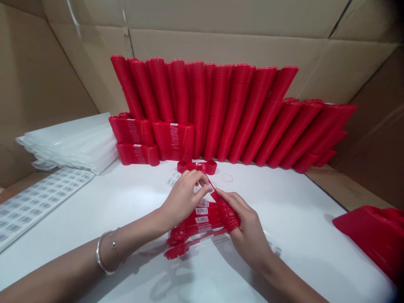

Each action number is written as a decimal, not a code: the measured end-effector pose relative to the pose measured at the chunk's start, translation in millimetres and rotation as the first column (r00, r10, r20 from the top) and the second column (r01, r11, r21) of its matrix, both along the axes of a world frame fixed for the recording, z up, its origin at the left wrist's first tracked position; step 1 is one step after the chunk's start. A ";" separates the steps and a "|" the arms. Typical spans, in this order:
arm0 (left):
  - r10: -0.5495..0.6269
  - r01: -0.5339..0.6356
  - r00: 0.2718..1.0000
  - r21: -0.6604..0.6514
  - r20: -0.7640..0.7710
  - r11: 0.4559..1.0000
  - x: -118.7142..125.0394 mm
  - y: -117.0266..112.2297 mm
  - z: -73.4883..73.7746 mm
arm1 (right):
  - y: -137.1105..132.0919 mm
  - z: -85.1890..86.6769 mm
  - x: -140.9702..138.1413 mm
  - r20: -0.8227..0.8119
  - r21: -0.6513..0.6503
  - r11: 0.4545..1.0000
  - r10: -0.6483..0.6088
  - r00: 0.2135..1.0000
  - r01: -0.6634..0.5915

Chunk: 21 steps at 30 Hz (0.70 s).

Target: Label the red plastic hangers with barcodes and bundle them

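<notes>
- On the far left, see the printed label sheets [34,206], lying flat on the white table [135,202].
- Just behind, see a pile of see-through plastic [69,139].
- Next, spot short red bundles [173,141] with thin bands around, in front of the tall red stacks [221,109].
- Near the middle, find a little sheet of labels [173,179], partly hidden by the left hand [186,189].
- With the left hand, pinching a small white label [211,188] between thumb and finger, right by the top strip. Hard to tell if touching or stuck.
- Just behind, see a lone red piece [183,167].
- Between both hands, find the red strips [214,210], fanned out low over the table, several with labels on.
- Looks like the label-sticking step, one strip at a time. Now calls for lining up straight, then pressing flat with a fingertip.
- Farther back, see a thin loop [227,181] on the table.
- With the right hand [248,225], hugging the bunched strip ends tight. Needs a firm hold, to stop any slipping.
- On the far right, see a big red heap [375,235].
</notes>
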<state>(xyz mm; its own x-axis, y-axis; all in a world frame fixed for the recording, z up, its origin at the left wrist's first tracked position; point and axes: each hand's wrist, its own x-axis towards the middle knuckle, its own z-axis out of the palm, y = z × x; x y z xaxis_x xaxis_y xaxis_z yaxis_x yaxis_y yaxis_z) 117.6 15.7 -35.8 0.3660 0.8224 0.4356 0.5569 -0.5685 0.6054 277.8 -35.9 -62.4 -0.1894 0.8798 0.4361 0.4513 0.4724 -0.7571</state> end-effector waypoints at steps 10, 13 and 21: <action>-0.027 0.077 0.966 0.184 -0.258 0.980 -23.8 24.0 13.0 | 0.1 3.1 2.7 0.027 -0.028 0.998 0.058 0.998 -0.058; -0.227 0.243 0.893 -0.007 -0.388 0.970 -36.7 30.0 25.1 | 2.6 4.2 6.2 0.073 -0.060 0.996 0.075 0.994 -0.071; -0.213 0.122 0.885 -0.237 -0.413 0.964 -49.3 -34.2 24.1 | 7.7 -2.0 5.8 0.122 -0.024 1.000 0.008 0.992 -0.005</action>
